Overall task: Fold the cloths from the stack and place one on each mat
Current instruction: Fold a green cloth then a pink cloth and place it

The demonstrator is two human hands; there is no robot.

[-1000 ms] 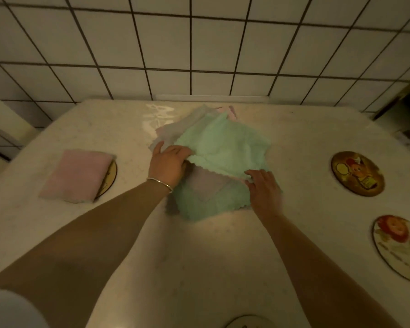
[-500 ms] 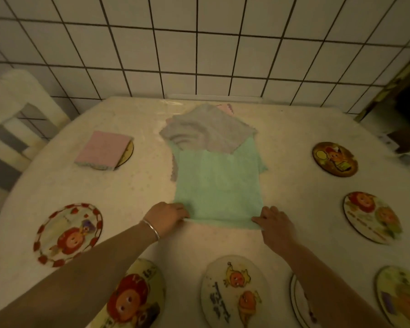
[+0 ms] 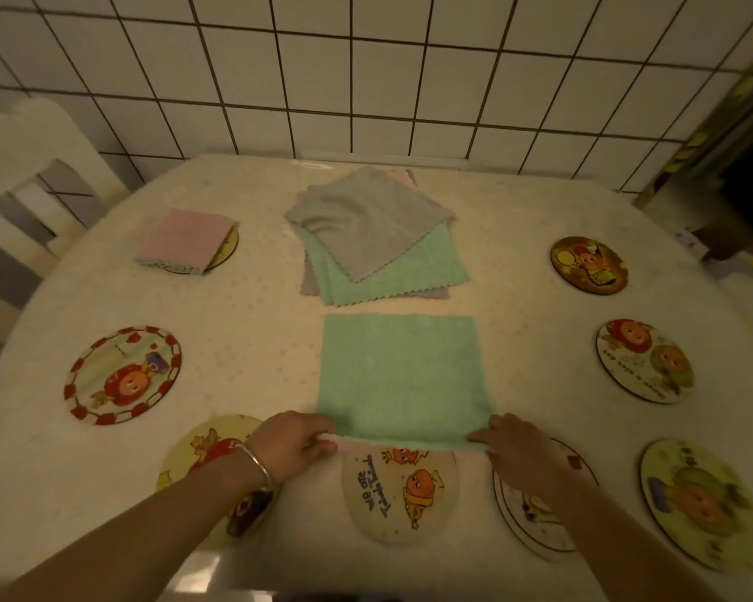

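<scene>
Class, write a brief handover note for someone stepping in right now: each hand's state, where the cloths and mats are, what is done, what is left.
Left hand and right hand each pinch a near corner of the flat green cloth, spread on the table.
The stack of grey and green cloths lies beyond it.
Done: the folded pink cloth sits on the far-left round mat.
Left: fold the green cloth, place it, then cover the other picture mats.

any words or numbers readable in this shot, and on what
Nothing can be read for sure.
Centre near mat: dark lettering down its left side, too blurred to read.
Right middle mat: a line of lettering along its lower edge, too small to read.
Far right near mat: dark marks near its top, unreadable.
</scene>
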